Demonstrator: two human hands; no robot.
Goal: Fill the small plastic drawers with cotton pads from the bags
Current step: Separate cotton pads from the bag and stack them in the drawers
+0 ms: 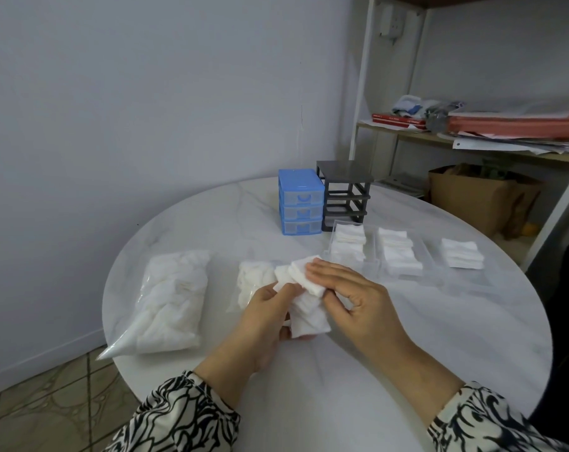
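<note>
Round white table (439, 337) bearing the work: left hand (263, 324) and right hand (358, 298) are gripping a stack of cotton pads (306, 311) between them — beside two bags (172, 298); three clear drawers (403, 272) are lying beyond — partly filled — before a blue cabinet (299, 200) and a grey frame (345, 194).

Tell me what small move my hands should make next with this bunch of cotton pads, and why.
Probably square the cotton pads into a neat stack, then carry them right to a clear drawer. They sit fanned and uneven between your left hand and right hand, while the pads already in the three drawers lie in tidy rows.
</note>
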